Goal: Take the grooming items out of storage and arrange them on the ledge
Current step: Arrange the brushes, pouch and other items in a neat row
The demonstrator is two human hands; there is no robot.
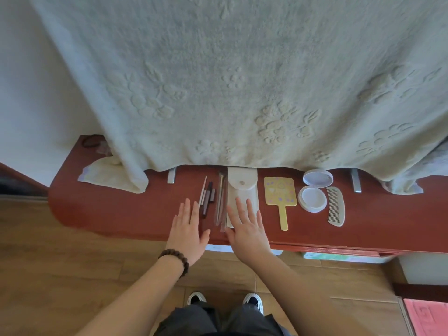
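On the red-brown ledge (126, 214) lies a row of grooming items. From left: thin sticks and dark pencils (208, 196), a brush in a clear sleeve (220, 202), a white snap pouch (242, 190) with its flap open, a yellow hand mirror (280, 194), an open round compact (312, 194), and a pale comb (335, 209). My left hand (188, 232) is flat and open, just left of the pencils. My right hand (246, 227) is spread open over the pouch's near end. Neither hand holds anything.
A pale green embossed blanket (242, 81) hangs down to the ledge's back edge, folding onto it at the left (116, 177). Two metal brackets (171, 175) (355, 180) stick out below it. A dark hair tie (91, 141) lies far left. Wooden floor and my shoes are below.
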